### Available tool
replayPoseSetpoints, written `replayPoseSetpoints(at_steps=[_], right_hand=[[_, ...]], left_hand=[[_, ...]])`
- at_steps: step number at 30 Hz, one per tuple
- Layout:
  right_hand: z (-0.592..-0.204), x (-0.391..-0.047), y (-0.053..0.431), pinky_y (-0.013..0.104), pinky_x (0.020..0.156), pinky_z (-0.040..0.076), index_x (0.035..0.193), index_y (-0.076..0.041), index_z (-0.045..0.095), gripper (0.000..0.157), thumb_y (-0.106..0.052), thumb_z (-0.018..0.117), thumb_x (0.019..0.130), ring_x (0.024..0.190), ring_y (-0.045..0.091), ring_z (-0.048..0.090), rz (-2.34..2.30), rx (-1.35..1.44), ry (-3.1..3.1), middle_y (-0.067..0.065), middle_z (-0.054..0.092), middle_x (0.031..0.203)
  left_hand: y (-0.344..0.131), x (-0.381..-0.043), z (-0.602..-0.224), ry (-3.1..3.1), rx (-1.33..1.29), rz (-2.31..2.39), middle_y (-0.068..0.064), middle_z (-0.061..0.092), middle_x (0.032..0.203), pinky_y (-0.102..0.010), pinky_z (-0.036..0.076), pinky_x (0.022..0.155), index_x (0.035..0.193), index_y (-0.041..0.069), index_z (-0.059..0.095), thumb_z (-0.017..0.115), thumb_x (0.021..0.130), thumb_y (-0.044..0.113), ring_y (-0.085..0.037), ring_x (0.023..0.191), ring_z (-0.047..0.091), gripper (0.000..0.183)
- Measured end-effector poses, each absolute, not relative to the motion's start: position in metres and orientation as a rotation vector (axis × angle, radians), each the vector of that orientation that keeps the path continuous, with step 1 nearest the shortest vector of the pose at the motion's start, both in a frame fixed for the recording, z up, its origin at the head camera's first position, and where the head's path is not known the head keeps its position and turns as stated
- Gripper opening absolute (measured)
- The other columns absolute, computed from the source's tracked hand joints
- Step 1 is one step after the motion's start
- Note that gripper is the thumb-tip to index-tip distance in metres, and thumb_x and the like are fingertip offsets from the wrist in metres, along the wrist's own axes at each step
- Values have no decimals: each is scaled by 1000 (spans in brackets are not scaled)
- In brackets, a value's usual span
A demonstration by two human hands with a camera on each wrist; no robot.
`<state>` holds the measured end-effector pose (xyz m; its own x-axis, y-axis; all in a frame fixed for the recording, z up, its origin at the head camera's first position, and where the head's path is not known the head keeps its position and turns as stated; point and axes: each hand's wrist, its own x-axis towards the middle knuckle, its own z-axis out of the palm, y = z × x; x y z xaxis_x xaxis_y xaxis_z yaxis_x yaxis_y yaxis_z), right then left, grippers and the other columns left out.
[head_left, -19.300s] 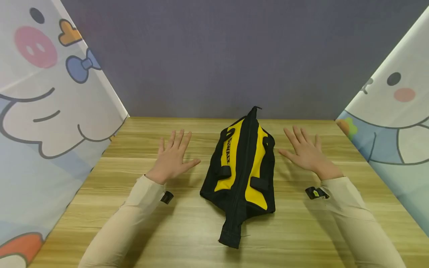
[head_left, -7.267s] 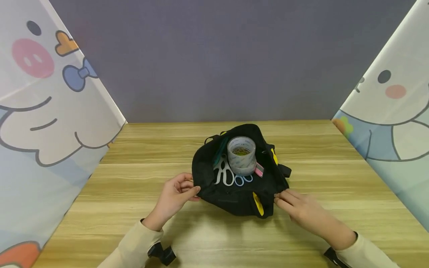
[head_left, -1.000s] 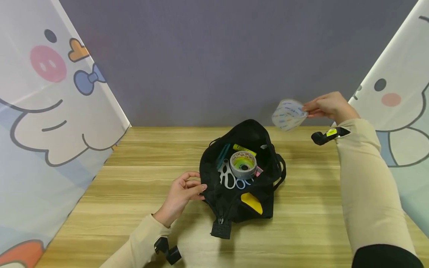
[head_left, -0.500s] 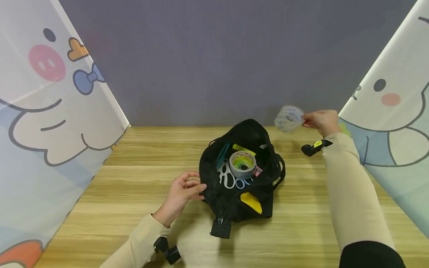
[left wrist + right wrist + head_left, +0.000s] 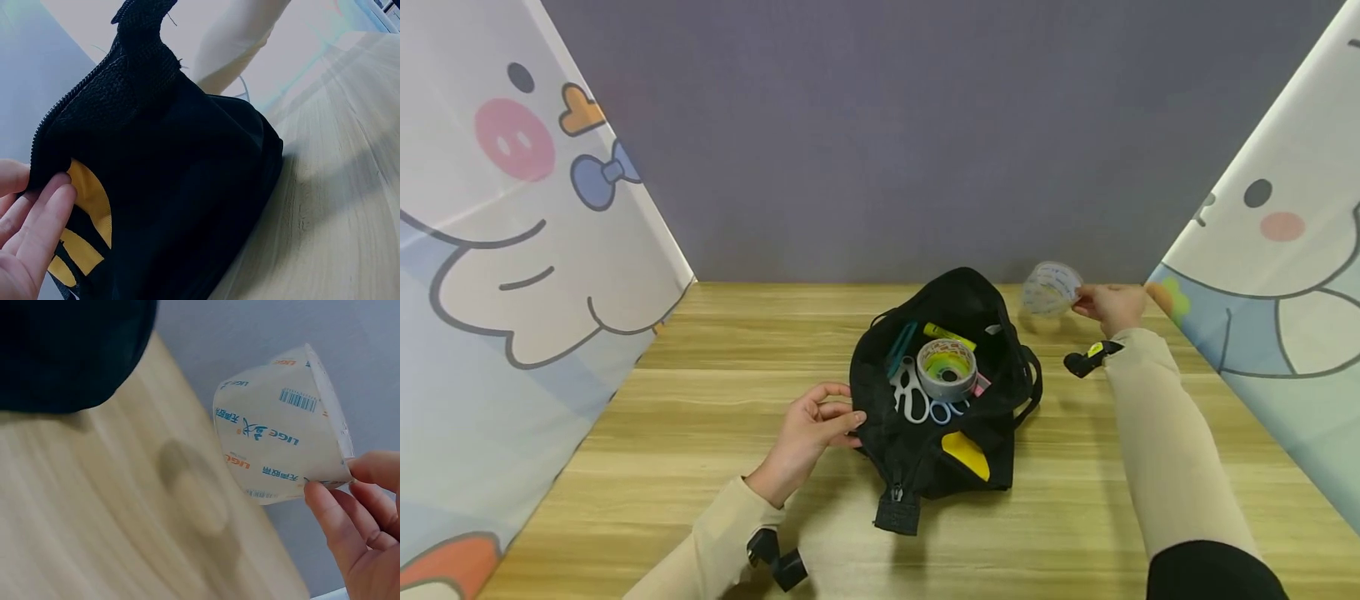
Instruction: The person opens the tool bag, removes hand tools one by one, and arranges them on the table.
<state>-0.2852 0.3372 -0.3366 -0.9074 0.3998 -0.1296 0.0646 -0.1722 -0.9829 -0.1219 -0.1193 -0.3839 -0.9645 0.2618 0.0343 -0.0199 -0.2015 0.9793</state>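
An unzipped black and yellow tool bag [image 5: 917, 475] stands on the table with its mouth spread. My left hand [image 5: 805, 429] pinches its left rim between thumb and fingers; in the left wrist view the fingers [image 5: 44, 212] lie at the yellow panel. My right hand [image 5: 1112, 305] pinches the edge of a clear packing tape roll [image 5: 275, 434], held over the back of the table, right of the bag. Inside the bag lie a grey tape roll [image 5: 950, 385], white-handled scissors [image 5: 913, 398], light-blue-handled scissors [image 5: 940, 412], a yellow stick-like item [image 5: 949, 336] and a teal item [image 5: 900, 350].
The wooden table [image 5: 722, 350] ends at a grey panel [image 5: 880, 150] at the back. Cartoon-printed panels [image 5: 497, 250] flank it on both sides. A black strap loop [image 5: 1033, 387] sticks out from the bag's right side. A small pink item [image 5: 982, 383] shows inside the bag.
Over the last second my right hand has lowered the clear tape roll toward the table's back right. My left hand stays at the bag's rim. Earlier, the bag was zipped, then opened with the roll inside.
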Motion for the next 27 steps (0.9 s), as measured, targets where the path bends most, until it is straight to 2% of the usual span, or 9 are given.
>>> replayPoseSetpoints(at_steps=[2,5,9,12,14,17,20,23,27], right_hand=[[-343,-285,338,22,56,59,85,4,61,7,10,64,89,55,12,68,2187,-552,-1835,3,67,61],[-352,-286,338,22,55,59,95,5,54,13,9,65,88,54,12,68,2196,-606,-1804,2,66,59],[-364,-284,339,22,57,59,83,-1,60,12,8,65,88,55,12,68,2195,-678,-1816,2,67,59],[-372,-283,340,22,57,59,71,-7,64,23,7,66,89,56,12,68,2206,-700,-1852,3,67,59],[-375,-283,341,22,57,59,71,-8,64,24,6,65,89,56,12,68,2217,-698,-1881,4,67,60],[-375,-285,342,22,59,59,81,-4,61,14,4,66,90,58,12,69,2228,-690,-1928,4,68,62],[-375,-286,342,24,63,60,87,-2,58,10,3,66,91,60,12,69,2238,-683,-1962,4,68,64],[-374,-285,342,25,63,60,83,-4,61,11,2,67,91,59,12,69,2221,-657,-1995,4,68,64],[-371,-280,344,25,60,60,74,-10,66,20,-1,67,92,56,11,67,2168,-605,-1968,3,66,63]], left_hand=[[-119,-122,-384,1854,286,2289,-2,71,85,-35,62,66,116,-2,53,66,89,-9,-13,70,68,31],[-119,-122,-384,1847,281,2294,-2,71,85,-34,62,66,116,-1,53,65,89,-9,-13,69,68,31],[-119,-121,-384,1847,278,2292,-2,71,85,-34,62,66,115,-1,53,65,89,-9,-13,69,68,30],[-118,-122,-384,1848,284,2290,-2,71,85,-34,62,66,115,-2,53,65,89,-9,-13,69,68,30],[-118,-122,-383,1840,282,2297,-3,71,85,-33,62,65,115,-2,53,65,89,-10,-13,68,68,30],[-118,-123,-383,1839,292,2300,-3,71,85,-32,62,65,114,-4,53,66,88,-10,-13,68,68,29],[-118,-122,-383,1836,297,2304,-3,71,85,-32,62,65,113,-4,53,66,89,-10,-13,68,68,28],[-118,-121,-383,1844,298,2307,-3,71,85,-32,62,65,113,-3,54,66,89,-9,-13,69,69,28],[-117,-121,-385,1849,297,2309,-2,71,86,-33,62,65,113,0,54,67,89,-8,-13,69,69,28]])
